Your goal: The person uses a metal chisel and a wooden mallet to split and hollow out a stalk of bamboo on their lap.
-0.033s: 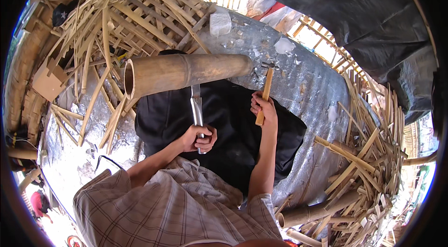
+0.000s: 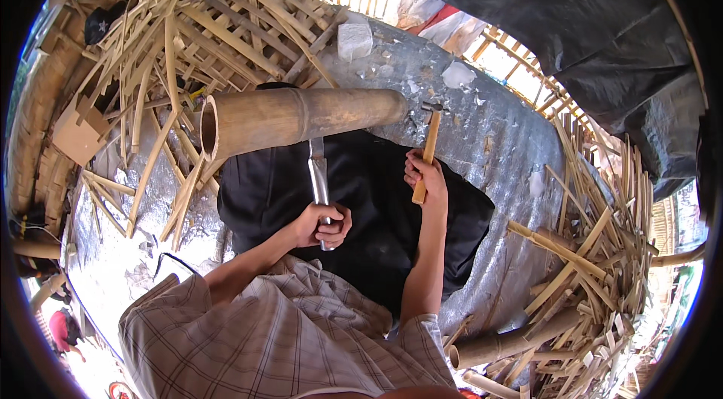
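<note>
A thick bamboo tube (image 2: 331, 116) lies crosswise before me, its hollow end to the left, above the black cloth over my lap (image 2: 361, 195). My left hand (image 2: 322, 227) is closed round the silvery metal handle of a knife (image 2: 319, 180). The blade reaches up to the tube's near side, and its tip is hidden there. Over on the right, my right hand (image 2: 425, 173) grips a hammer (image 2: 429, 139) by its wooden handle. The hammer's dark metal head points away from me, beside the tube's right end and apart from it.
Split bamboo strips (image 2: 233, 22) are heaped at the far left, with a cardboard piece (image 2: 79, 130) beside them. Another pile of strips (image 2: 602, 248) and a bamboo length (image 2: 512, 340) lie at right. A white block (image 2: 355, 39) rests on the silvery sheet (image 2: 497, 128). Black sheeting (image 2: 572, 15) hangs at upper right.
</note>
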Demonstrator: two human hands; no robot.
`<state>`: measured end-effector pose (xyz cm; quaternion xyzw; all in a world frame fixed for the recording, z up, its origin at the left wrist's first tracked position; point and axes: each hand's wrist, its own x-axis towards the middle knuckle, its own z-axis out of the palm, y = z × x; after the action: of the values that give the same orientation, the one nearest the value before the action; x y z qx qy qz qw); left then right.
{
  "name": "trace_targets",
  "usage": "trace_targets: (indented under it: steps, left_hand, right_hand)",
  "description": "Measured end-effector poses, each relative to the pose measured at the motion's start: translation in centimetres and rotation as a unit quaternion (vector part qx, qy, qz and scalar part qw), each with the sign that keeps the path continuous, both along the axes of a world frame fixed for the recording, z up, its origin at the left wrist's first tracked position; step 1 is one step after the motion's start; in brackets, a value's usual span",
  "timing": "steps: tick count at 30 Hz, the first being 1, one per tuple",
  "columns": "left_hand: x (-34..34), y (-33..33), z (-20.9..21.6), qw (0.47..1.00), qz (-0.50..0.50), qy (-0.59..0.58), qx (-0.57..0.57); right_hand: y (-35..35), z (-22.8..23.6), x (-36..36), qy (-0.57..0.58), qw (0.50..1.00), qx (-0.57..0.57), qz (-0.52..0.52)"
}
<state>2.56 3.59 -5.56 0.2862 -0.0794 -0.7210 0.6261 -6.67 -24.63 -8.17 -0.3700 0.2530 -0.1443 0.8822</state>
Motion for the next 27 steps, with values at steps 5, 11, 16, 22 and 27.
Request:
trace_targets:
  steps: [5, 11, 16, 22, 27]
  left_hand:
    - [0.7, -3.0, 3.8, 1.000, -0.004, -0.003, 0.002]
    - [4.2, -12.2, 5.9, 0.994, 0.093, -0.053, 0.007]
    - [7.4, -19.9, 6.0, 0.986, 0.164, -0.042, -0.001]
    - [9.2, -22.0, 7.4, 0.993, 0.104, -0.031, -0.053]
    - [8.6, -18.3, 5.1, 0.987, -0.025, 0.010, -0.156]
  right_hand:
    - [0.1, 0.3, 0.1, -0.041, 0.996, 0.075, -0.006]
    - [-1.2, -0.7, -0.8, -0.059, 0.989, 0.132, -0.027]
    - [-1.4, -1.2, -0.9, -0.055, 0.982, 0.171, -0.049]
    - [-1.6, -1.6, -1.1, -0.063, 0.972, 0.210, -0.078]
    - [-2.2, -1.9, -1.7, -0.061, 0.961, 0.249, -0.105]
